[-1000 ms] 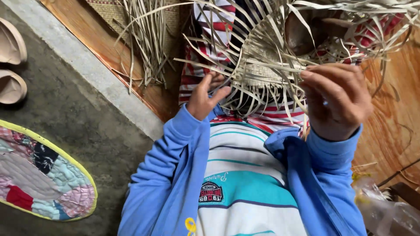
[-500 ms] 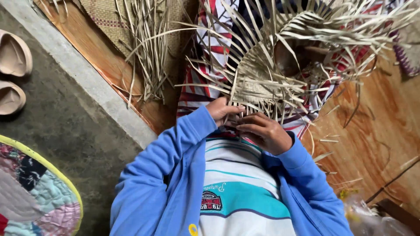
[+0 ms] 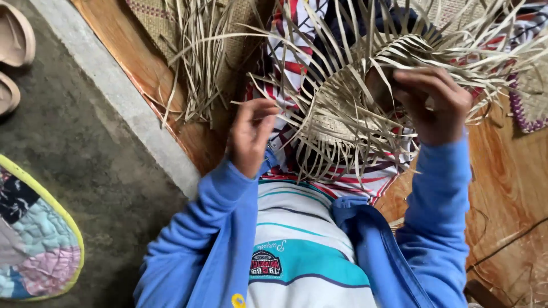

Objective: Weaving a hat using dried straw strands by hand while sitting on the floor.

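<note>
A half-woven piece of pale dried leaf strips [image 3: 348, 122], with many loose ends fanning outward, rests on my lap over red striped cloth. My left hand [image 3: 249, 136] pinches loose strips at the piece's left edge. My right hand [image 3: 431, 102] grips the upper right part of the weave, fingers curled round the strips. Both arms wear blue sleeves over a striped shirt.
A bundle of loose leaf strips [image 3: 197, 63] lies on the wooden floor [image 3: 514, 188] beside a woven mat [image 3: 151, 14]. A concrete step edge [image 3: 123, 100] runs diagonally. Sandals [image 3: 14, 54] and a patchwork mat [image 3: 34, 239] lie on the lower grey floor.
My hands have spread apart from the lower middle of the weave: the left moved to its left edge, the right rose to its upper right. The view shifted slightly.
</note>
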